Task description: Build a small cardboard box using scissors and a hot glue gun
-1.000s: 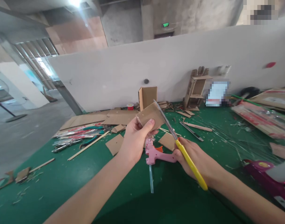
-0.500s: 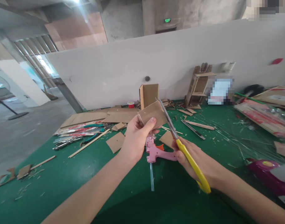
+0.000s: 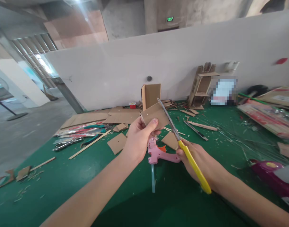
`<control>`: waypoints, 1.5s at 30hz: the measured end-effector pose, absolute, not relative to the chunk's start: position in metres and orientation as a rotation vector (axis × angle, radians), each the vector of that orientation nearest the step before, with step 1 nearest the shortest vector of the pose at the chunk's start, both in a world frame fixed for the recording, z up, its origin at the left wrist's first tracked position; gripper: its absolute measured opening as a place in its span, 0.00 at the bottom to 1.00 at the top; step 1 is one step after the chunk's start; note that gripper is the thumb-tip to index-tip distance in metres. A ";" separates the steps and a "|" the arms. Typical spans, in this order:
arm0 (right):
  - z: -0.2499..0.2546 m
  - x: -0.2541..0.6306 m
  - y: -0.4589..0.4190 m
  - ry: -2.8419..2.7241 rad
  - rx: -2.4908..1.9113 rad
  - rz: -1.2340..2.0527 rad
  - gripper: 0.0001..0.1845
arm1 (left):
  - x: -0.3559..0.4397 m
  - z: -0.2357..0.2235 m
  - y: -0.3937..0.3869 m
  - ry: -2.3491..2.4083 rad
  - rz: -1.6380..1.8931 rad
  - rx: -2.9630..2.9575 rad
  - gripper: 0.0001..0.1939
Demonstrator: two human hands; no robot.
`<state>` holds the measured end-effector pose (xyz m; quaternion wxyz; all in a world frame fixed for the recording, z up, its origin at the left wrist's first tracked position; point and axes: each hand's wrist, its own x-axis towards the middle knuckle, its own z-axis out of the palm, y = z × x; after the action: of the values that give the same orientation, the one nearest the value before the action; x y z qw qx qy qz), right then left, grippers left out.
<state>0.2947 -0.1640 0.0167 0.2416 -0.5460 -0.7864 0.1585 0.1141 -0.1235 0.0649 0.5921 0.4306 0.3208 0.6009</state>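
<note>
Between the thumb and fingers of my left hand (image 3: 138, 138) is a small piece of cardboard (image 3: 156, 116), held up over the table. My right hand (image 3: 196, 159) is closed round the yellow handles of a pair of scissors (image 3: 174, 129). The scissors' blades lie along the right edge of the cardboard; whether they are biting into it I cannot tell. Below the hands lies a pink glue gun (image 3: 155, 154) with an orange trigger and a translucent glue stick (image 3: 153, 179) poking out toward me.
An upright folded cardboard piece (image 3: 152, 94) and a cardboard shelf-like structure (image 3: 201, 86) stand by the white partition (image 3: 106, 69). Cardboard sheets (image 3: 122, 116), packaged tools (image 3: 80, 135), a utility knife (image 3: 195, 130) and scraps lie on the green table. A purple device (image 3: 267, 173) sits at right.
The scissors' handles have shifted slightly to the left and up, with the blade tip moving a little left. My left hand keeps the cardboard nearly still.
</note>
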 end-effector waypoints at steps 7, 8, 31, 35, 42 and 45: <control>0.022 0.291 -0.163 -2.124 -1.570 0.440 0.24 | 0.115 0.066 -0.124 0.713 1.360 0.952 0.10; 0.022 0.292 -0.162 -2.124 -1.563 0.415 0.24 | 0.115 0.067 -0.124 0.706 1.348 0.955 0.11; 0.000 0.310 -0.149 -1.854 -1.226 0.602 0.24 | 0.089 0.081 -0.112 0.831 1.390 1.200 0.23; -0.001 0.312 -0.149 -1.897 -1.211 0.658 0.22 | 0.086 0.084 -0.111 0.822 1.384 1.240 0.14; 0.002 0.312 -0.149 -1.974 -1.170 0.610 0.21 | 0.082 0.090 -0.110 0.855 1.344 1.282 0.23; 0.008 0.311 -0.151 -2.004 -1.189 0.630 0.21 | 0.080 0.089 -0.108 0.957 1.421 1.397 0.20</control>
<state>0.3111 -0.1511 0.0079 0.3558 -0.4604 -0.7758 0.2440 0.0803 -0.1084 0.0890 0.4490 0.5646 0.3868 0.5745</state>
